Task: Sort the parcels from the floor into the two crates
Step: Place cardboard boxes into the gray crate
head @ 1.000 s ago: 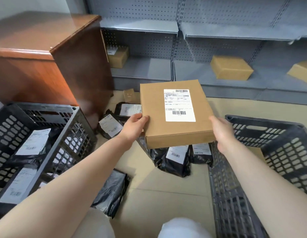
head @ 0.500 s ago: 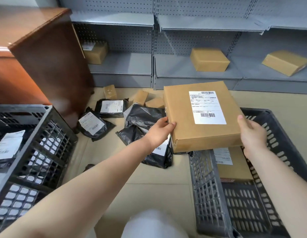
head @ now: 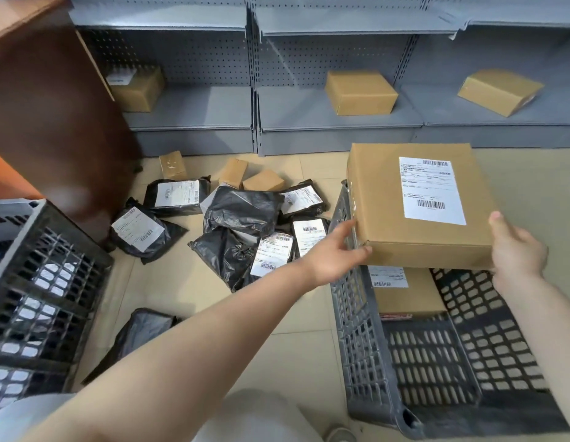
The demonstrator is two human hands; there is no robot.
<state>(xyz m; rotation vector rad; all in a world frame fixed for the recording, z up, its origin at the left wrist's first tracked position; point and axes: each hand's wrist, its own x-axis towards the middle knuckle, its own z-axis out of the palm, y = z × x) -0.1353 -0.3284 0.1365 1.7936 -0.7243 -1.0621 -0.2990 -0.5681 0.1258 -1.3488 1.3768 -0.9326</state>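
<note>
Fingers (head: 357,247) of both hands pinch the flat box (head: 417,205) above the right crate (head: 357,346) on tiled floor (head: 181,282).

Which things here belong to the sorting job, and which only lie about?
Job: flat box held by left hand and right hand; right crate with one box; left crate; black bags and small boxes on floor.

Lying about: shelf boxes; wooden cabinet.

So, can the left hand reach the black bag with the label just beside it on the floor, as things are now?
Probably not yet. The left hand is holding up the cardboard box together with the right hand. The labelled black bag lies uncovered close beside it, so once the box is released the way looks free.
</note>
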